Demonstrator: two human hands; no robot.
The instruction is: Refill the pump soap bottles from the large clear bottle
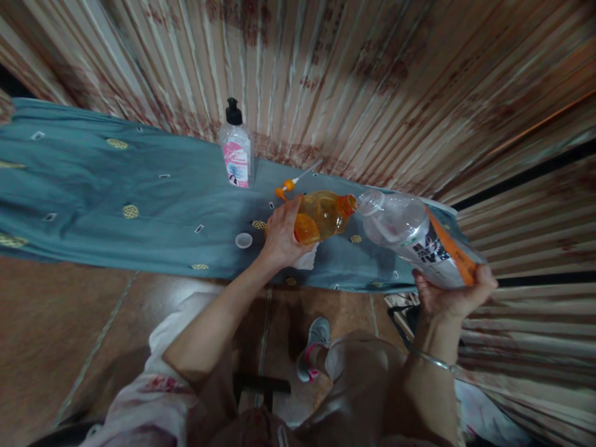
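Observation:
My left hand grips an orange bottle tipped on its side, its open neck against the mouth of a clear plastic bottle. My right hand holds that clear bottle by its base, tilted toward the orange one; it has an orange and white label. Both bottles hover over a teal cloth. A white cap lies on the cloth left of my left hand. An orange pump nozzle with a thin tube lies just behind the orange bottle.
A clear pump bottle with a black top and pink label stands upright on the cloth near the striped curtain. Brown tiled floor lies in front. My knees and a grey shoe are below.

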